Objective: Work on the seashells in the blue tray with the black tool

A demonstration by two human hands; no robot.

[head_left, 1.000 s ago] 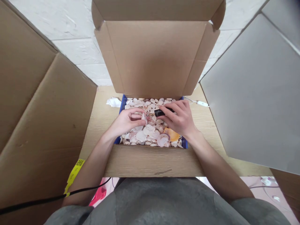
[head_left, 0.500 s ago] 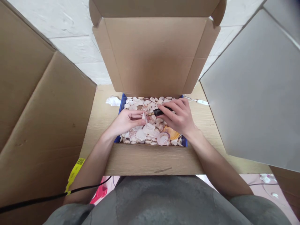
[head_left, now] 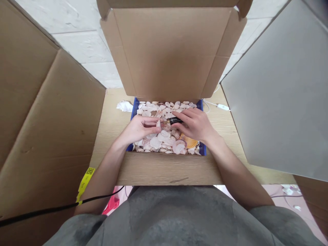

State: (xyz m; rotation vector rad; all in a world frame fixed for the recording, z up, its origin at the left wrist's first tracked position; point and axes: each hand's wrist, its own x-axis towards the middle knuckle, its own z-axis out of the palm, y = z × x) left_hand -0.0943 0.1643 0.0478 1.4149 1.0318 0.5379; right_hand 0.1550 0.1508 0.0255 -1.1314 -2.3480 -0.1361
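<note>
— What is your left hand doing?
— My left hand pinches a small pale shell between thumb and fingers, roughly on edge, over the middle of the blue-sided box.

— And the right?
— My right hand is closed around a black tool, its brass-coloured tip pointing left at the pinched shell. I can't tell whether the tip touches it; that spot is too small to make out.

— What lies under your hands?
— A layer of loose shells, mostly white and pinkish. One orange fan-shaped shell sits below my right hand, near the box's right side.

— And around the box?
— It stands on a wooden table, with a brown cardboard flap rising behind it. Something white and crumpled lies just to its left; to its right is a white cable with an inline switch.
</note>
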